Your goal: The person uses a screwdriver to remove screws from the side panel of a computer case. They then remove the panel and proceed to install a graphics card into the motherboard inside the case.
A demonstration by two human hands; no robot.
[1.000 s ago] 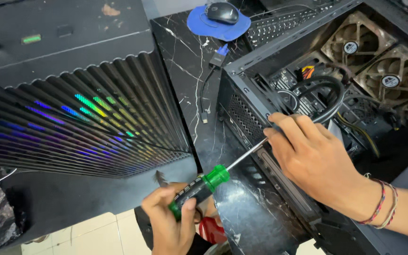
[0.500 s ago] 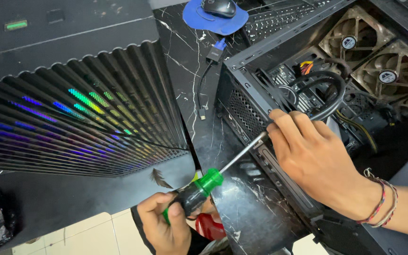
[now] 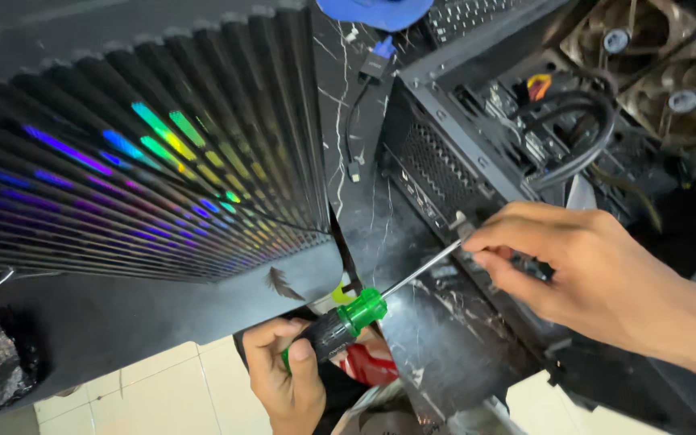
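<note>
- Left hand (image 3: 287, 379) grips the screwdriver (image 3: 340, 325) handle, near.
- Right hand (image 3: 582, 270) pinches the shaft tip at the case (image 3: 453, 173) edge, right.

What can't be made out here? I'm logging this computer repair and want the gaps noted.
Head view:
- Tip of the green-and-black-handled screwdriver, and any screw: hidden under the right hand fingertips at the black computer case edge.
- Blue round mat: cut off by the top edge.
- Brown case fans: partly cut off by the top and right edges.
- Red item behind the left hand: mostly covered, kind unclear.
</note>
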